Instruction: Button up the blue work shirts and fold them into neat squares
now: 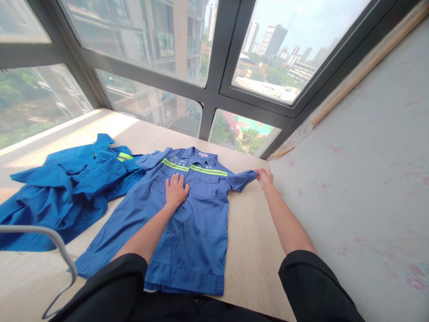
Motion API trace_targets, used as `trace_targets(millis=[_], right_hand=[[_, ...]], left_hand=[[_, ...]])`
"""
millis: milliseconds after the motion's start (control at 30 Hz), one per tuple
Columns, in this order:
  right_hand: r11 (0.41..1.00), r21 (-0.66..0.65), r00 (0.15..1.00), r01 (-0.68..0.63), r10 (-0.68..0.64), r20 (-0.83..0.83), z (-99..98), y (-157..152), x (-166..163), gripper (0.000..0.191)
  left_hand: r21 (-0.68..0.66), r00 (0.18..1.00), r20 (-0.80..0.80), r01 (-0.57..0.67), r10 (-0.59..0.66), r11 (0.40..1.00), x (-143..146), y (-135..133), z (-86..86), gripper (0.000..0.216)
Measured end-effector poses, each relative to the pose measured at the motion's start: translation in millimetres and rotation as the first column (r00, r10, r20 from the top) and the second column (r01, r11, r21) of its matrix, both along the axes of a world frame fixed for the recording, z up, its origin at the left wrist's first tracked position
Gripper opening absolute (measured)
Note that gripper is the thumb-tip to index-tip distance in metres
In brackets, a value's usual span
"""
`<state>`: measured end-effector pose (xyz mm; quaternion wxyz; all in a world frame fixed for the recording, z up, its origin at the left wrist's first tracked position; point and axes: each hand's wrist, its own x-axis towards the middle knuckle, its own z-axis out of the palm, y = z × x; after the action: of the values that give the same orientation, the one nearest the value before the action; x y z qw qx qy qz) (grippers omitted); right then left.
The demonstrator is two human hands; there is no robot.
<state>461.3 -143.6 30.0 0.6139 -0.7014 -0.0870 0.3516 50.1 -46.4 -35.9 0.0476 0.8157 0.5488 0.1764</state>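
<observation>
A blue short-sleeved work shirt (201, 223) with yellow-green reflective stripes across the chest lies front side up, its collar toward the window. My left hand (176, 191) rests flat on its chest, fingers spread, beside the pocket on the left; a ring shows on one finger. At the far right, my right hand (264, 177) pinches the cuff of the shirt's right-side sleeve (241, 180), which is stretched outward. The opposite sleeve (150, 160) lies partly against another garment.
A crumpled brighter blue garment (73, 188) with a reflective strip lies on the left of the pale wooden surface (251, 237). A grey cable or tube (62, 250) curves at the lower left. Framed windows (214, 94) stand behind; a floral-papered wall (355, 179) bounds the right.
</observation>
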Motion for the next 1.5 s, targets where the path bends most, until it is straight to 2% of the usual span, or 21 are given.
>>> trace_targets(millis=[67,167,300,367,433,600,700,833,1000,1100,1167,1267,1367,1500], right_hand=[[0.998,-0.051,0.997,-0.039,0.036,-0.069,-2.9,-8.0,-2.2,0.023],[0.979,-0.112,0.969,-0.169,0.144,-0.203,-8.3,-26.8,-14.3,0.025],[0.915,-0.134,0.883,-0.380,0.315,-0.348,-11.4,-50.2,-37.4,0.030],[0.877,-0.131,0.841,-0.462,0.386,-0.379,-13.7,-56.8,-51.1,0.032],[0.866,-0.117,0.833,-0.487,0.419,-0.362,-18.2,-59.7,-65.0,0.033],[0.931,-0.093,0.919,-0.353,0.326,-0.222,-31.1,-62.8,-79.9,0.035],[0.972,-0.113,0.974,-0.208,0.194,-0.118,-32.9,-70.7,-69.3,0.033],[0.986,-0.159,0.997,-0.054,0.063,0.046,-33.1,-86.9,-55.3,0.023],[0.985,-0.174,0.937,0.020,0.042,0.346,-35.3,-97.0,-72.3,0.017],[0.981,-0.184,0.843,-0.062,0.150,0.517,-30.4,-86.0,-93.8,0.024],[0.953,-0.246,0.749,-0.177,0.292,0.594,-23.8,-69.0,-106.2,0.030],[0.859,-0.421,0.569,-0.291,0.509,0.646,-13.9,-32.6,-115.1,0.039],[0.782,-0.567,0.480,-0.257,0.613,0.628,-9.6,5.0,-111.8,0.036],[0.634,-0.752,0.437,-0.182,0.737,0.515,-13.6,39.2,-101.6,0.030]], left_hand=[[-0.003,1.000,0.003,-0.001,0.001,1.000,0.1,-0.5,0.5,0.057],[0.001,1.000,0.010,0.005,-0.005,1.000,0.2,-0.7,0.9,0.057],[-0.003,1.000,0.029,0.007,-0.007,1.000,0.4,0.5,-0.3,0.057],[-0.009,1.000,0.029,0.005,-0.005,1.000,0.6,1.1,-1.0,0.057],[-0.007,1.000,0.011,-0.002,0.002,1.000,0.9,1.5,-1.5,0.057],[0.003,1.000,-0.017,-0.005,0.005,1.000,0.8,1.4,-1.4,0.057],[0.012,1.000,-0.008,0.003,-0.003,1.000,0.6,1.2,-1.5,0.057],[0.021,1.000,-0.001,-0.002,0.002,1.000,0.5,1.1,-1.6,0.058],[0.010,1.000,-0.007,0.002,-0.002,1.000,1.0,0.2,1.3,0.057],[-0.003,1.000,-0.009,-0.006,0.006,1.000,1.6,-0.5,2.5,0.058],[-0.009,1.000,-0.011,-0.012,0.012,1.000,1.8,-0.7,2.5,0.058],[-0.009,1.000,-0.015,-0.005,0.005,1.000,1.3,-0.8,2.5,0.058],[-0.011,1.000,-0.022,0.003,-0.003,1.000,0.2,-1.1,3.0,0.058],[-0.011,1.000,-0.030,0.003,-0.003,1.000,-0.6,-1.0,2.9,0.058]])
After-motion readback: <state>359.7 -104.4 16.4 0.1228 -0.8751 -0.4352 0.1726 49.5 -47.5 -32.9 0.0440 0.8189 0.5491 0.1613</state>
